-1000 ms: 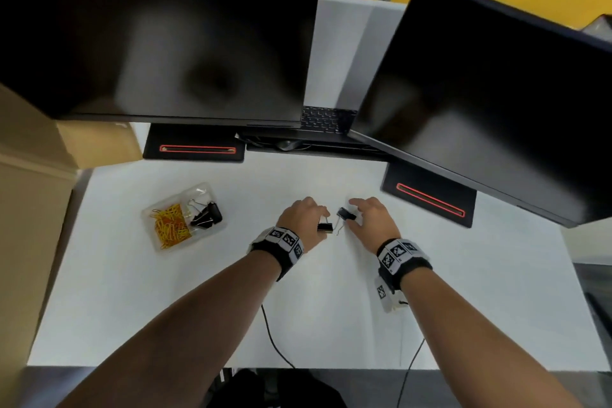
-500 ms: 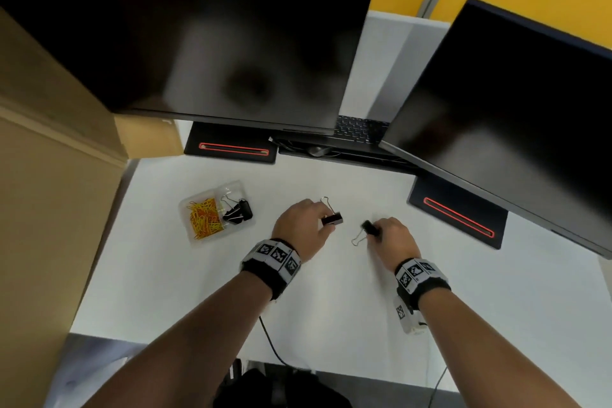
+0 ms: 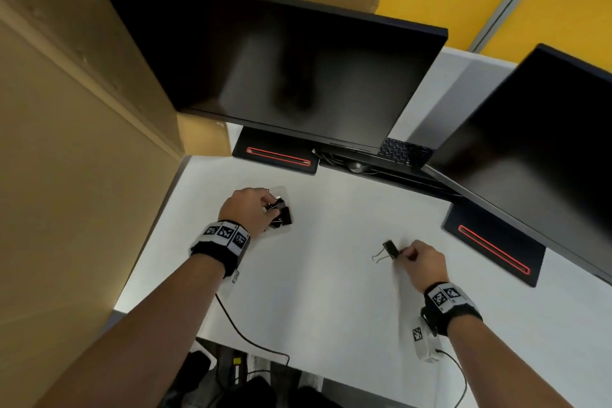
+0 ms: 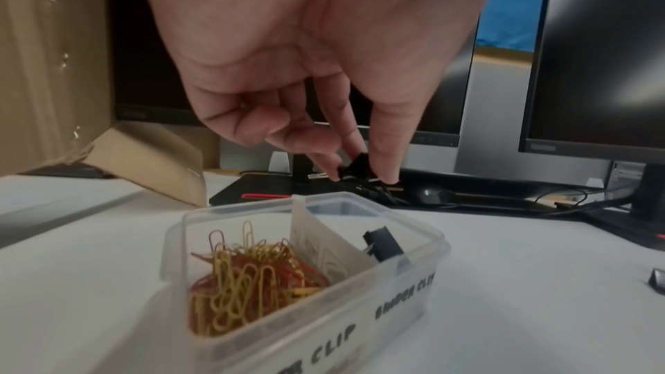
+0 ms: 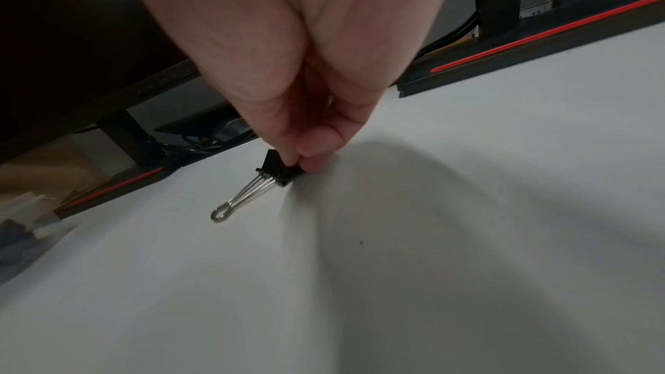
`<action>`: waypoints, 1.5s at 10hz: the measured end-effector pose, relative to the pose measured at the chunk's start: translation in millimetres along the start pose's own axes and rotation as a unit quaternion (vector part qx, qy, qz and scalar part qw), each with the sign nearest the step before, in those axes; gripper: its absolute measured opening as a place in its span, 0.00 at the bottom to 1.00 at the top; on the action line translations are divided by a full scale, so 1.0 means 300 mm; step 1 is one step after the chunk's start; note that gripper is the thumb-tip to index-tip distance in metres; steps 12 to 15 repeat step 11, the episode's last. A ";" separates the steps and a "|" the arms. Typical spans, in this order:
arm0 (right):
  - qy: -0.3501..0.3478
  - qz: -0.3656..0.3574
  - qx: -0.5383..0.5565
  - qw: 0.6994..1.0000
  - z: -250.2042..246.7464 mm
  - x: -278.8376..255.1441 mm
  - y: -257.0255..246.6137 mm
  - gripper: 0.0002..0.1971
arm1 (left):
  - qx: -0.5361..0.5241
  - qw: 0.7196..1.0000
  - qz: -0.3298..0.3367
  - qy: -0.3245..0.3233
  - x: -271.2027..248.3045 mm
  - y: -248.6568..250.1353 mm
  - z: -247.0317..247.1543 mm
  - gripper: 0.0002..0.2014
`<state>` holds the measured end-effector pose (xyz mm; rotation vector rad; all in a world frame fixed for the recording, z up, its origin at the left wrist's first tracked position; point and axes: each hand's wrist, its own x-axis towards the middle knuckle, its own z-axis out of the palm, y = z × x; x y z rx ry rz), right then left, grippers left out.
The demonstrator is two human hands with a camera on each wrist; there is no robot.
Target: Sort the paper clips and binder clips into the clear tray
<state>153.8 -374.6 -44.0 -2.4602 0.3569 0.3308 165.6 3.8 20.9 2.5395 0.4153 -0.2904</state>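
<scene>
My left hand (image 3: 246, 209) hovers over the clear tray (image 4: 230, 343) and pinches a black binder clip (image 4: 354, 168) between thumb and fingers, above the tray's right compartment. That compartment holds another black binder clip (image 4: 383, 243); the left one holds yellow and red paper clips (image 4: 248, 275). In the head view my hand hides most of the tray (image 3: 281, 190). My right hand (image 3: 422, 258) pinches a second black binder clip (image 3: 390, 249) at the desk surface, its wire handles (image 5: 244, 198) pointing left and resting on the desk.
Two dark monitors (image 3: 281, 66) stand at the back on black bases with red stripes (image 3: 278, 154). A cardboard box (image 3: 66, 142) walls off the left side. A dark mouse (image 4: 431, 195) and cables lie behind the tray. Thin cables (image 3: 245, 334) hang off the desk's near edge.
My left hand carried its binder clip left from the middle of the desk to above the tray. The right hand stayed near the middle, still pinching its clip. The head view turned left.
</scene>
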 end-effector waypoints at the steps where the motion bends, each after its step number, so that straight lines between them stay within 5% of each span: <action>1: -0.014 -0.023 -0.001 1.000 0.000 -0.010 -0.022 0.09 | 0.005 1.000 0.002 -0.002 0.008 -0.008 0.012 0.08; 2: -0.115 -0.128 -0.139 0.975 0.030 -0.003 -0.027 0.28 | 0.010 1.000 0.008 -0.007 0.012 -0.010 0.022 0.08; 3: -0.153 -0.164 -0.219 0.950 0.039 0.016 -0.063 0.21 | 0.017 1.000 0.010 -0.010 0.018 -0.010 0.022 0.07; 4: -0.132 -0.186 -0.189 0.955 0.025 0.019 -0.167 0.21 | 0.015 1.000 0.004 -0.011 0.027 -0.013 0.017 0.07; 5: -0.101 -0.230 -0.031 0.968 0.065 0.004 -0.365 0.21 | 0.022 1.000 0.006 -0.014 0.041 -0.012 0.013 0.08; 6: -0.154 -0.281 0.007 0.947 0.179 -0.019 -0.578 0.21 | 0.048 0.999 0.012 -0.016 0.061 0.000 0.013 0.09; 9: -0.170 -0.268 -0.032 0.948 0.349 -0.025 -0.707 0.28 | 0.045 0.998 0.023 -0.047 0.082 -0.034 -0.017 0.16; 11: -0.149 -0.222 -0.003 0.963 0.252 -0.032 -0.649 0.13 | 0.023 0.998 0.054 -0.037 0.083 -0.030 -0.043 0.20; 15: -0.149 -0.222 -0.003 0.963 0.252 -0.032 -0.649 0.13 | 0.023 0.998 0.054 -0.037 0.083 -0.030 -0.043 0.20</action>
